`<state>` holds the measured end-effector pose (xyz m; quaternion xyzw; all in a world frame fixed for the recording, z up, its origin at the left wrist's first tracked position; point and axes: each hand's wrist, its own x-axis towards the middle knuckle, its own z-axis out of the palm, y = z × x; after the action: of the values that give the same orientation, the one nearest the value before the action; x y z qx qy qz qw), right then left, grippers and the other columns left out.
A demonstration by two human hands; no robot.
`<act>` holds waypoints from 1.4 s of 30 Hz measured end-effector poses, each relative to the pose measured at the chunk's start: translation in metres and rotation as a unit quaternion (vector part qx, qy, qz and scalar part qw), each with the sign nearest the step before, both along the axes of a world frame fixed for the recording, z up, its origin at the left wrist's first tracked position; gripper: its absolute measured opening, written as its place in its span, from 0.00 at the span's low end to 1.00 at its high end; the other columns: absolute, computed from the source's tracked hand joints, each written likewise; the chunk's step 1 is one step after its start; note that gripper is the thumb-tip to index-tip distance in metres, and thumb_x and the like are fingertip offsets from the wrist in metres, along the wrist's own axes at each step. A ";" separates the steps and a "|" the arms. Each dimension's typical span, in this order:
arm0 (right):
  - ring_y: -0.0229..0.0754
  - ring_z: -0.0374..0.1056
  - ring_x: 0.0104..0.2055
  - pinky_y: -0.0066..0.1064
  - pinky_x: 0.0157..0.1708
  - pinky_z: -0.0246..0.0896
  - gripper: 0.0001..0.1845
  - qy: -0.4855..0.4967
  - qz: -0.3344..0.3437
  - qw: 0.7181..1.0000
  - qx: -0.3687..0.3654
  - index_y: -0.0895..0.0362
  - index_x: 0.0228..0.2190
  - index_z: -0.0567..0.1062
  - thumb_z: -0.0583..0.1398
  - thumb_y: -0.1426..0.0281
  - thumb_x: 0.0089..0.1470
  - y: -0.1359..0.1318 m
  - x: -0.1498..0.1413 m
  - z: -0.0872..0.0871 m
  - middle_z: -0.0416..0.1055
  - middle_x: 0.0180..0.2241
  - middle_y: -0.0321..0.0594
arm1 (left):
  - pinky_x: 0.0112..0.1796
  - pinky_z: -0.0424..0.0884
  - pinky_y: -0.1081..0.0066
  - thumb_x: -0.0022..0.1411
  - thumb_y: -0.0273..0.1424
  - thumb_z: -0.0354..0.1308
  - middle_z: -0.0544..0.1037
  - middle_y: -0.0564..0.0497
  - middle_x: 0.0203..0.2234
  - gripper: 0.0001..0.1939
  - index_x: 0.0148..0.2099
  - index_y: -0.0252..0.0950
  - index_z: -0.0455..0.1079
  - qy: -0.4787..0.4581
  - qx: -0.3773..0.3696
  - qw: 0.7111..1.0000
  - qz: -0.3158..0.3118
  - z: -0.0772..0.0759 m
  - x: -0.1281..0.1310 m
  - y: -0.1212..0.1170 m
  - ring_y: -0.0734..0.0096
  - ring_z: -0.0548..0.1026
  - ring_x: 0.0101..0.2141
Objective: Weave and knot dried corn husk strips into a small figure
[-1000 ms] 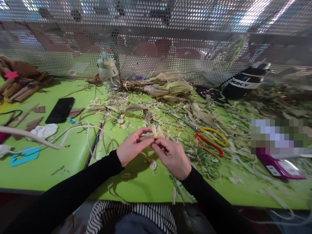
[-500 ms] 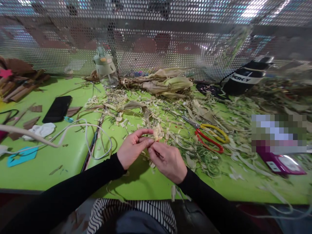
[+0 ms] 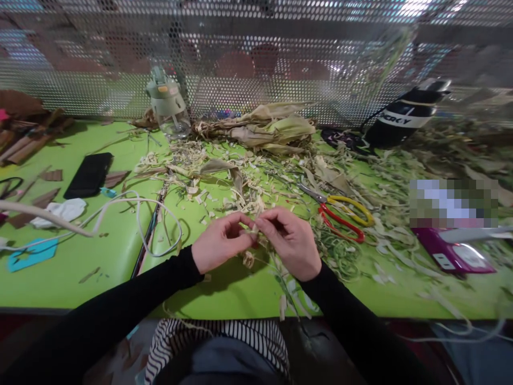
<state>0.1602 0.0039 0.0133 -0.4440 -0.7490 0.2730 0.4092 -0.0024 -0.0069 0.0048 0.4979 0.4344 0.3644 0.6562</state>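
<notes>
My left hand (image 3: 222,241) and my right hand (image 3: 292,243) meet fingertip to fingertip above the green table (image 3: 236,291). Both pinch a small pale piece of corn husk (image 3: 255,229) between thumbs and index fingers; much of it is hidden by the fingers. Just below the fingertips a curled tan bit of husk (image 3: 248,260) shows, and I cannot tell whether it joins the held piece. Scissors (image 3: 340,211) with one red and one yellow handle lie partly open to the right of my right hand. Thin green strips (image 3: 340,256) are heaped beside that hand.
Dried corn husks (image 3: 276,131) lie at the back between a clear bottle (image 3: 170,109) and a black bottle (image 3: 406,117). A phone (image 3: 88,175), a white cable (image 3: 138,214) and a blue tag (image 3: 34,254) are on the left. A purple packet (image 3: 452,254) lies right.
My right hand has moved up and turned, its fingertips now above the husk piece. The curled tan bit has come into view below my fingers. The view has shifted slightly.
</notes>
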 end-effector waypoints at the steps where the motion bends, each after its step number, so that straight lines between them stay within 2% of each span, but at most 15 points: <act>1: 0.35 0.62 0.24 0.27 0.25 0.57 0.08 -0.005 -0.010 1.000 0.011 0.57 0.27 0.71 0.57 0.67 0.56 -0.002 -0.001 0.000 0.68 0.23 0.36 | 0.30 0.67 0.73 0.51 0.33 0.61 0.76 0.52 0.24 0.11 0.35 0.34 0.66 -0.004 -0.007 1.000 0.000 0.001 0.001 -0.002 0.75 0.74 0.27; 4: 0.35 0.61 0.24 0.27 0.25 0.56 0.08 -0.018 -0.026 0.999 0.022 0.57 0.27 0.70 0.57 0.68 0.56 -0.003 -0.003 0.001 0.68 0.23 0.35 | 0.31 0.68 0.73 0.50 0.33 0.62 0.75 0.54 0.21 0.11 0.32 0.35 0.63 -0.032 -0.039 0.999 -0.001 0.003 0.004 -0.006 0.74 0.74 0.26; 9: 0.33 0.57 0.22 0.25 0.22 0.53 0.12 -0.037 -0.009 0.999 -0.019 0.57 0.27 0.67 0.53 0.64 0.59 0.003 -0.001 0.004 0.63 0.21 0.33 | 0.33 0.69 0.72 0.52 0.37 0.61 0.72 0.56 0.21 0.13 0.31 0.35 0.62 -0.087 -0.089 0.992 0.021 0.006 0.003 -0.004 0.74 0.76 0.26; 12: 0.33 0.53 0.21 0.26 0.21 0.49 0.17 -0.096 -0.003 0.995 0.013 0.57 0.24 0.64 0.51 0.61 0.60 0.003 0.002 0.004 0.59 0.19 0.32 | 0.33 0.70 0.73 0.53 0.37 0.60 0.72 0.57 0.22 0.12 0.31 0.35 0.63 -0.105 -0.107 0.987 0.056 0.008 0.000 0.000 0.76 0.75 0.25; 15: 0.33 0.54 0.22 0.26 0.23 0.49 0.15 -0.146 0.050 0.987 0.045 0.57 0.22 0.64 0.54 0.63 0.59 0.003 0.004 0.002 0.59 0.20 0.33 | 0.30 0.70 0.75 0.54 0.37 0.60 0.71 0.59 0.21 0.11 0.31 0.36 0.63 -0.102 -0.123 0.984 0.074 0.009 -0.002 0.003 0.80 0.72 0.22; 19: 0.33 0.57 0.23 0.26 0.25 0.51 0.12 -0.142 0.103 0.984 0.020 0.57 0.24 0.68 0.54 0.67 0.59 0.004 0.004 0.001 0.64 0.22 0.34 | 0.29 0.70 0.75 0.54 0.39 0.61 0.74 0.57 0.23 0.13 0.33 0.36 0.63 -0.092 -0.126 0.987 0.033 0.008 -0.006 0.005 0.79 0.74 0.23; 23: 0.31 0.53 0.19 0.25 0.21 0.48 0.13 -0.129 0.127 0.982 -0.048 0.57 0.23 0.69 0.54 0.69 0.58 0.003 0.003 0.006 0.61 0.18 0.31 | 0.27 0.70 0.75 0.56 0.40 0.58 0.75 0.54 0.21 0.13 0.33 0.36 0.63 -0.079 -0.137 0.987 0.008 0.005 -0.010 0.008 0.77 0.74 0.22; 26: 0.30 0.48 0.18 0.25 0.19 0.45 0.14 -0.108 0.132 0.983 -0.075 0.57 0.20 0.67 0.53 0.70 0.57 0.002 0.002 0.008 0.55 0.16 0.29 | 0.24 0.68 0.77 0.58 0.39 0.56 0.74 0.54 0.18 0.12 0.32 0.35 0.63 -0.071 -0.116 0.991 -0.011 0.007 -0.012 0.010 0.77 0.73 0.18; 30: 0.31 0.48 0.18 0.25 0.19 0.45 0.15 -0.097 0.138 0.983 -0.078 0.56 0.19 0.61 0.53 0.70 0.55 0.000 0.002 0.008 0.52 0.16 0.29 | 0.22 0.65 0.78 0.59 0.37 0.54 0.69 0.57 0.14 0.11 0.31 0.34 0.64 -0.031 -0.011 0.999 -0.005 0.011 -0.013 0.009 0.80 0.68 0.16; 34: 0.31 0.48 0.18 0.25 0.20 0.45 0.15 -0.097 0.150 0.983 -0.051 0.57 0.19 0.61 0.52 0.70 0.56 -0.003 0.001 0.007 0.52 0.16 0.29 | 0.22 0.60 0.79 0.59 0.35 0.54 0.66 0.59 0.17 0.10 0.30 0.33 0.66 0.024 0.074 0.997 0.022 0.012 -0.014 0.007 0.84 0.64 0.18; 37: 0.30 0.48 0.18 0.25 0.21 0.45 0.15 -0.096 0.160 0.982 -0.030 0.57 0.19 0.61 0.52 0.71 0.56 -0.006 0.001 0.006 0.52 0.16 0.29 | 0.21 0.57 0.79 0.58 0.35 0.54 0.64 0.59 0.18 0.11 0.30 0.32 0.66 0.033 0.084 0.996 0.024 0.013 -0.014 0.006 0.84 0.60 0.18; 42: 0.30 0.49 0.18 0.25 0.21 0.45 0.14 -0.089 0.180 0.980 -0.013 0.57 0.19 0.61 0.52 0.71 0.56 -0.005 0.002 0.003 0.53 0.16 0.29 | 0.21 0.58 0.79 0.57 0.35 0.55 0.64 0.59 0.17 0.10 0.30 0.33 0.66 0.018 0.063 0.997 0.035 0.013 -0.014 0.007 0.83 0.61 0.18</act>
<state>0.1625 -0.0013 0.0164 -0.3295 -0.8464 0.3112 0.2797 -0.0164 0.0003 0.0180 0.5290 0.4399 0.4048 0.6023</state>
